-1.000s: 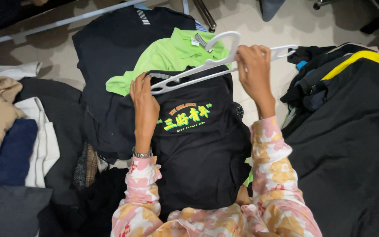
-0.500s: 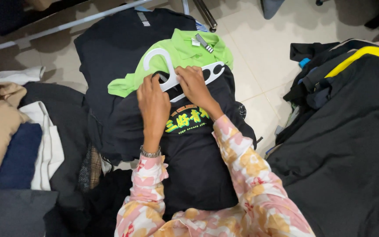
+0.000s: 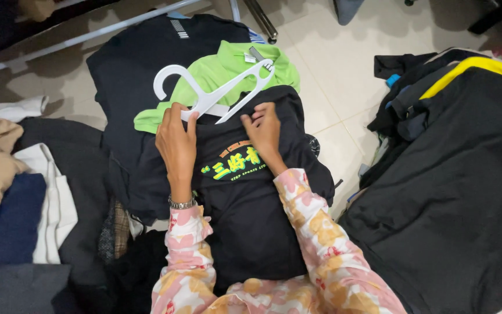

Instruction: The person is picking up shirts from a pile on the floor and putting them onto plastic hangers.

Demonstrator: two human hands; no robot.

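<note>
A black T-shirt [image 3: 251, 221] with green and orange print lies on my lap and the floor. A white plastic hanger [image 3: 216, 93] rests at its collar, on top of a lime green shirt [image 3: 222, 72]. My left hand [image 3: 175, 145] grips the hanger's lower bar and the shirt's left shoulder. My right hand [image 3: 262, 131] pinches the black collar just below the hanger. I wear pink flowered sleeves and a metal watch [image 3: 181, 203] on the left wrist.
A dark shirt [image 3: 140, 58] lies beyond the green one. Folded beige, navy and white clothes [image 3: 13, 192] pile at the left. A heap of black garments [image 3: 454, 186] with a yellow stripe fills the right. Metal rack legs [image 3: 260, 20] stand on the tiled floor.
My right hand came in from the far end of the hanger to the black collar. The hanger dropped from mid-air and turned, now lying at the shirt's neck.
</note>
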